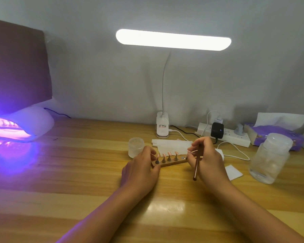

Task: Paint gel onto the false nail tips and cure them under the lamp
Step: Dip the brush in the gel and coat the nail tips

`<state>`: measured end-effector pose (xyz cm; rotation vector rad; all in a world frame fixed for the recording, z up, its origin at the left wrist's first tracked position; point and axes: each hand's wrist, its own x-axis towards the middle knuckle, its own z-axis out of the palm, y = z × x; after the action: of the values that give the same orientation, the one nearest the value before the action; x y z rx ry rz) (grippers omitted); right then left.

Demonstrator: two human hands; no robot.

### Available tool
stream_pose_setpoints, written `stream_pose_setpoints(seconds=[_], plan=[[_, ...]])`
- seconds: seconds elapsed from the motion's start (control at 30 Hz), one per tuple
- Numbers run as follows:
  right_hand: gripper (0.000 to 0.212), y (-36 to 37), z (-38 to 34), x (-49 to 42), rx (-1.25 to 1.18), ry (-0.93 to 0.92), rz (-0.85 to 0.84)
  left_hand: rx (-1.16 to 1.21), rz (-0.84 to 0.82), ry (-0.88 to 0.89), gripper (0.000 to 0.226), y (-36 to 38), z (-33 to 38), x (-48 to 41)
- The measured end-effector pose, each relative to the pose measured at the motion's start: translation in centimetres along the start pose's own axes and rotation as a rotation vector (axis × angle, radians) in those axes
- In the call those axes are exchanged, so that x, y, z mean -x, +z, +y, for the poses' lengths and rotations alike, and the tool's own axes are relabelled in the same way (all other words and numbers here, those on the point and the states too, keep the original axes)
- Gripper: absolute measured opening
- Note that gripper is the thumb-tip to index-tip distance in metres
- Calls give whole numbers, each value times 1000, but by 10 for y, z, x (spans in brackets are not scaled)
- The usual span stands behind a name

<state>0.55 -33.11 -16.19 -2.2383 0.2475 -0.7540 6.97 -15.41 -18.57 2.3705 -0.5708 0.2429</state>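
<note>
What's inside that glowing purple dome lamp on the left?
Inside the white dome-shaped curing lamp, lit purple-pink, lies a dark bar carrying a few small pegs. The glare washes out any nail tips; the dome hides whatever sits deeper.

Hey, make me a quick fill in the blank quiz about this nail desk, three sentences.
1. The left hand grips the wooden holder at its ____ end.
2. ____ nail tips stand on the holder.
3. The right hand holds a thin ____.
Missing words: left; four; brush.
</note>
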Motion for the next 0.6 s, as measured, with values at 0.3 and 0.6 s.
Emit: stream_pose_setpoints(seconds=[0.3, 0.6], plan=[[35, 29, 22, -18, 174, -36, 43, 22, 1, 13, 21, 1, -2, -3], [54, -4, 17, -4, 431, -86, 98, 113, 121, 21, 32, -1, 2, -2]])
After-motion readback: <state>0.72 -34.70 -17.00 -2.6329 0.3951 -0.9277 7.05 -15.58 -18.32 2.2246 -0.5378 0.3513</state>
